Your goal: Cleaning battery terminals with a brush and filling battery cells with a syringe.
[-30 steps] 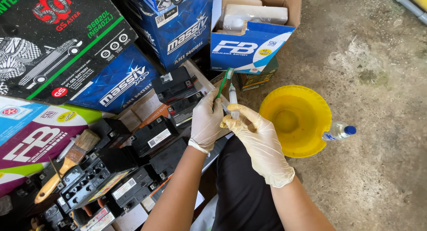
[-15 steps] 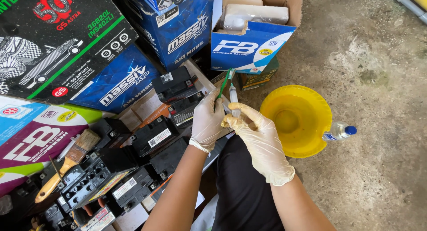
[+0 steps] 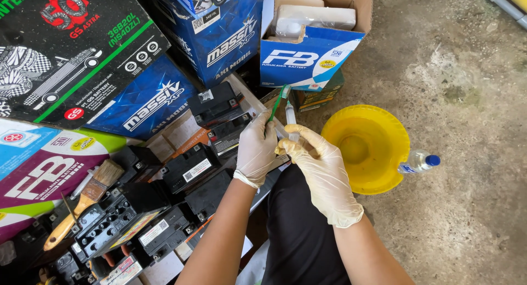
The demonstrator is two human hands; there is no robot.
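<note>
Partly hidden, the syringe is gripped upright by the gloved right hand, its plunger end concealed; the toothbrush is clasped by the gloved left hand, beside the yellow basin.

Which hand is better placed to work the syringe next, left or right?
Right, probably. The right hand already grips the syringe, tip up. The left hand is occupied with the green toothbrush, so it would have to put that down first.
</note>
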